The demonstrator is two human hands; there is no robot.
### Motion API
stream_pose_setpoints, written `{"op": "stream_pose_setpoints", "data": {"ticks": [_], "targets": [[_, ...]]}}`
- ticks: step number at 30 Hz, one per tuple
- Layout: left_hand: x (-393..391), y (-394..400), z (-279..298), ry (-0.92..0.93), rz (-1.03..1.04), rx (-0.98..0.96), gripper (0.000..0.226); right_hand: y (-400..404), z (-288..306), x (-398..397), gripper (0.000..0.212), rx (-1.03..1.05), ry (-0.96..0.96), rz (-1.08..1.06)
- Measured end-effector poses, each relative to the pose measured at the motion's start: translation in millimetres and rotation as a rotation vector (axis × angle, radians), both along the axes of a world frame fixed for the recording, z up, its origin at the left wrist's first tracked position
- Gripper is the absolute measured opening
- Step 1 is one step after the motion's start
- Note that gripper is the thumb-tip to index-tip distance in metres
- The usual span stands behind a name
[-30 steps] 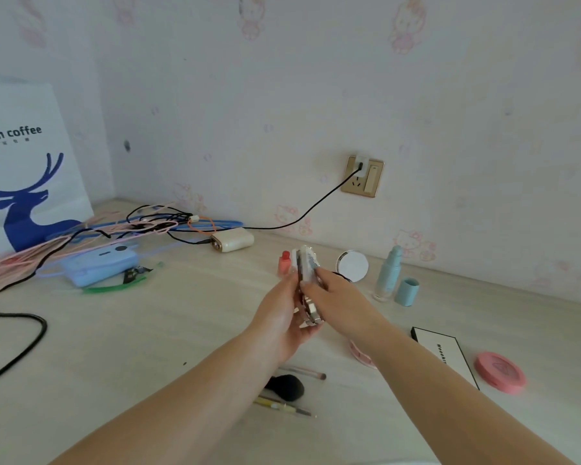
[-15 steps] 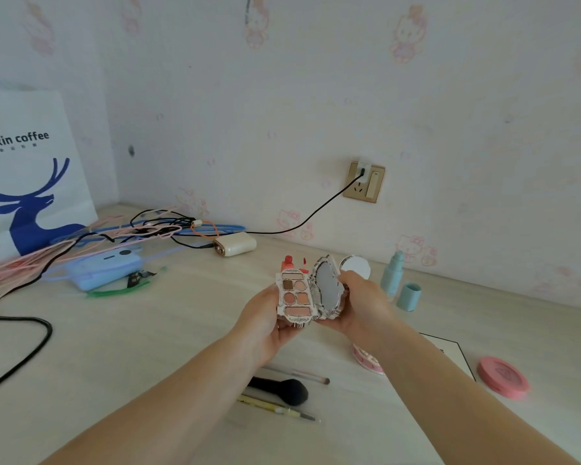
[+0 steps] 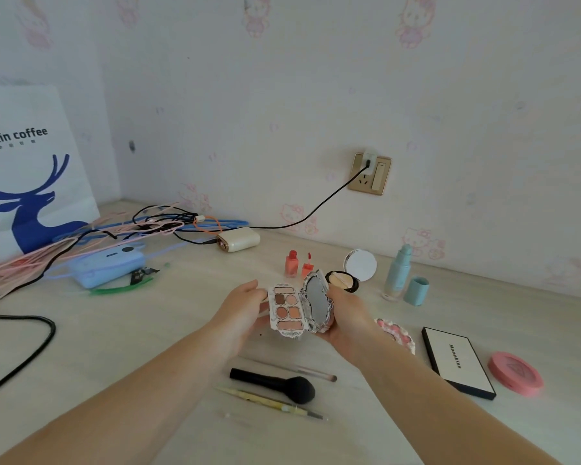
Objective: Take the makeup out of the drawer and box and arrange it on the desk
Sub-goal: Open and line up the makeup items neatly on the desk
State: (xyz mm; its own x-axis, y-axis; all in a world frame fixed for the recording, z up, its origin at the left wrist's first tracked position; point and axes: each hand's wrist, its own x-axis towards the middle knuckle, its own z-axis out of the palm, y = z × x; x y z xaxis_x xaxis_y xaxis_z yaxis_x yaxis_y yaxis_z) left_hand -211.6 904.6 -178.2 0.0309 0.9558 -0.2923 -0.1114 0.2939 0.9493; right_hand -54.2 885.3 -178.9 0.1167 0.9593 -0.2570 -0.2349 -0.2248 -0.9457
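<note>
I hold the small ornate white eyeshadow palette spread open above the pale wooden desk: my left hand grips its pan side, my right hand its mirrored lid. A black powder brush lies below.

Pale wall with pink cartoon-cat print; gold socket plate; light wood-grain desk.
</note>
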Motion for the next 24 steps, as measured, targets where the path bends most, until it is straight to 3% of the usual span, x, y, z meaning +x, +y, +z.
{"op": "stream_pose_setpoints", "data": {"ticks": [8,15,19,24], "targets": [[-2.6,4.4,3.4,-0.06,0.02,-0.042,0.053,-0.9,-5.5,-6.5,0.026,-0.039,-0.107,-0.009],[1.0,2.6,9.9,-0.037,-0.001,-0.076,0.037,2.7,-8.1,-8.1,0.021,-0.074,-0.139,-0.005],[1.4,0.4,13.8,0.033,-0.034,-0.081,0.012,3.8,-8.7,-6.6,0.023,-0.087,-0.149,0.001],[-2.1,-2.2,10.9,0.273,-0.092,0.068,0.06,1.1,-2.8,3.3,0.021,-0.034,-0.169,0.018]]}}
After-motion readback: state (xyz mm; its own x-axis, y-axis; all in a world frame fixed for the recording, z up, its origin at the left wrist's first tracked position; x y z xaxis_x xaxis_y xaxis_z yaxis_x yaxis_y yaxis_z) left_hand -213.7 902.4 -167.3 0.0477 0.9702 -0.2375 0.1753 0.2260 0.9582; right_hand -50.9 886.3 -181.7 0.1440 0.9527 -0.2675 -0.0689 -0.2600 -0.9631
